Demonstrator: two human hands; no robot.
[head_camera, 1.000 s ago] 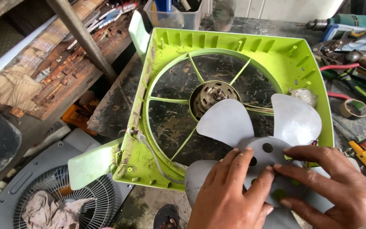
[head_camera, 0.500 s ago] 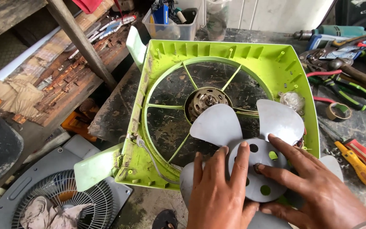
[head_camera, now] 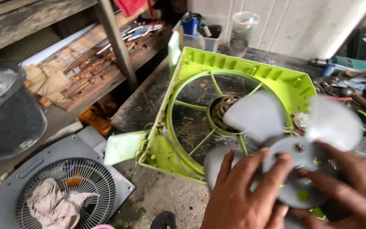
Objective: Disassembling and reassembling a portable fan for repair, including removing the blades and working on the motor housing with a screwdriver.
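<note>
A lime-green square fan housing [head_camera: 200, 63] lies flat on a dirty workbench, its round opening showing spokes and a metal motor [head_camera: 221, 110] at the hub. Over its near right corner I hold a grey plastic fan blade [head_camera: 259, 116], blurred by motion. My left hand [head_camera: 242, 199] grips the blade's near side with fingers spread over the hub. My right hand [head_camera: 344, 186] clasps the hub from the right. The blade hub sits to the right of the motor, off it.
A grey front grille [head_camera: 64, 191] with a rag on it lies on the floor at lower left beside a dark bucket [head_camera: 9, 114]. Wooden shelves hold rusty tools [head_camera: 81, 72]. A drill [head_camera: 344, 63], pliers and containers [head_camera: 200, 32] crowd the bench's far and right sides.
The camera view has shifted, so the housing sits further right and lower in frame. Both hands have kept hold of the grey blade, which now blurs and sits slightly lifted toward the right.
</note>
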